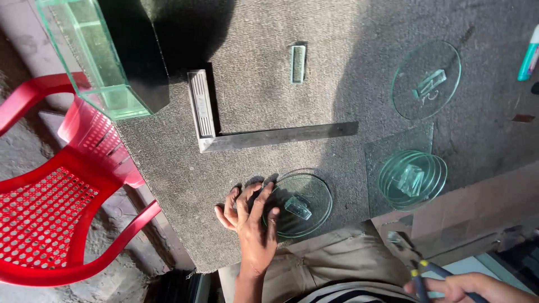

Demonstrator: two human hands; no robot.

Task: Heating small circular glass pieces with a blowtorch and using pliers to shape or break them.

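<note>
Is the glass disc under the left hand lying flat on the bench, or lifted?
Flat. The glass disc lies on the carpeted bench, with the left hand spread over its edge.

Grey carpeted table (252, 95) bears glass discs (425, 81), perhaps a steel square (269, 136).

The right hand (471, 287) is chopped off by the bottom edge, so you can't really see its grip on the pliers (418, 264), and their jaws are a blur. The left hand (250, 221) covers one side of the round glass disc (300, 205). The glass tank (92, 56) runs off the top, the marker (529, 56) off the right, the red chair (56, 191) off the left
</note>
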